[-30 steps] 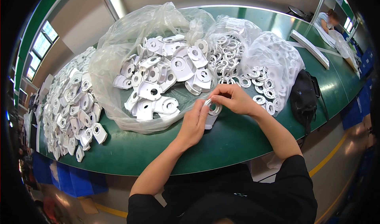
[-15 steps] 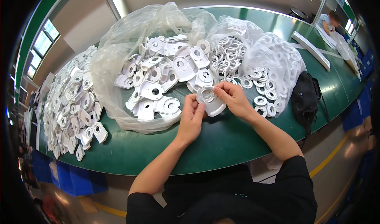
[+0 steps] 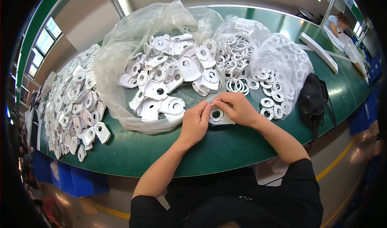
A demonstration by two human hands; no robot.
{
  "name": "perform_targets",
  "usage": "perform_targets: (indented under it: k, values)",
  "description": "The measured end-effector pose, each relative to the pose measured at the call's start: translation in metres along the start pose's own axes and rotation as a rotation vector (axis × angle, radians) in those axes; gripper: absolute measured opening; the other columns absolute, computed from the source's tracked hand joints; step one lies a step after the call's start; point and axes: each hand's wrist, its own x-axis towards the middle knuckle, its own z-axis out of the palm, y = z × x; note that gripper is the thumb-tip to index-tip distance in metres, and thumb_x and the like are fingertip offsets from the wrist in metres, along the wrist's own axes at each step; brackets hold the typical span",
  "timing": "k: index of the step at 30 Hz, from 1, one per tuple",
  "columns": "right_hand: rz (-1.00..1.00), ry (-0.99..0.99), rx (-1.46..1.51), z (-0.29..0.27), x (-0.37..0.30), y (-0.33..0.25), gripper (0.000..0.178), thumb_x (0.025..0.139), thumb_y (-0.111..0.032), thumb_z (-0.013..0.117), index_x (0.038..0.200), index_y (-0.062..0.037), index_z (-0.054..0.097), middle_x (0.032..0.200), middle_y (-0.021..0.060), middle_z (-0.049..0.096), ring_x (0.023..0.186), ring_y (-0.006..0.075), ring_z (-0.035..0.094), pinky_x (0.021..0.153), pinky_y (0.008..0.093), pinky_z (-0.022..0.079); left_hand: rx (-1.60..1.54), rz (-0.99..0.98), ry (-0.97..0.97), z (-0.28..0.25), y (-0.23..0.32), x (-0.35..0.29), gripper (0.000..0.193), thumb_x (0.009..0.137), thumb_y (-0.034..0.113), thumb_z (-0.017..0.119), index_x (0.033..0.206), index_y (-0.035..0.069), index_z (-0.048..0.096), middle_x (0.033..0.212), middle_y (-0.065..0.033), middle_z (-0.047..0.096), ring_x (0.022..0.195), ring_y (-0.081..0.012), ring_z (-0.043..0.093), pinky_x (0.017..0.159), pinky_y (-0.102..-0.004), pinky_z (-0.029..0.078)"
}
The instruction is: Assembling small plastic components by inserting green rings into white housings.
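Note:
My left hand [image 3: 196,122] and my right hand [image 3: 238,109] meet at the fingertips in front of the bags, both pinched. A tiny white bit shows between the tips, too small to name. Just below them, partly covered by my right hand, is a white plastic part [image 3: 226,121] with a flat plate and a round ringed hole. Dark green shows through that hole. Whether the part rests on the table or is held cannot be told. Beyond my hands, an open clear bag [image 3: 121,121] holds many similar white parts [image 3: 156,91].
White parts are heaped [image 3: 74,111] at the left of the green table [image 3: 161,159]. White rings [image 3: 238,54] fill another bag, with more rings spilling from a bag [image 3: 296,63] beside it. A black bag [image 3: 311,101] and a white strip [image 3: 319,52] are at right; a person [image 3: 338,24] sits far off.
The white part, held up between both hands before, now appears lower, below the fingertips, with its hole showing green. Both hands have closed together into a pinch.

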Motion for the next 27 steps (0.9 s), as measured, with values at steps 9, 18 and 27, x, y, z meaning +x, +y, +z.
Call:
perform_targets:
  k: [9, 18, 27]
  values:
    - [0.213, -0.006, 0.414, 0.005, 0.002, -0.005, 0.016, 0.091, -0.014, 0.061, 0.091, 0.0015, 0.062, 0.077, 0.0041, 0.065, 0.069, 0.0067, 0.058, 0.061, 0.0232, 0.045, -0.438, -0.139, 0.071, 0.006, -0.002, 0.0, 0.024, 0.094, 0.023, 0.055, 0.103, 0.002, 0.05, 0.072, -0.007, 0.056, 0.061, -0.011, 0.052, 0.055, -0.0305, 0.042]
    - [0.339, 0.186, 0.446, 0.008, 0.001, 0.018, 0.015, 0.088, -0.016, 0.067, 0.088, -0.0036, 0.058, 0.076, -0.0012, 0.06, 0.069, 0.003, 0.054, 0.062, 0.0179, 0.044, -0.107, 0.062, -0.016, 0.02, 0.007, -0.007, 0.045, 0.089, 0.016, 0.058, 0.124, 0.001, 0.034, 0.092, -0.0254, 0.062, 0.081, -0.0389, 0.063, 0.07, -0.0429, 0.048]
    - [0.213, -0.029, 0.176, -0.016, 0.003, 0.01, 0.029, 0.082, -0.007, 0.069, 0.109, 0.0027, 0.063, 0.084, 0.003, 0.067, 0.072, 0.0062, 0.059, 0.064, 0.0206, 0.048, -0.205, 0.068, -0.023, 0.009, -0.015, -0.004, 0.055, 0.085, 0.023, 0.061, 0.126, 0.001, 0.033, 0.103, -0.0265, 0.061, 0.096, -0.0409, 0.061, 0.08, -0.0433, 0.047]
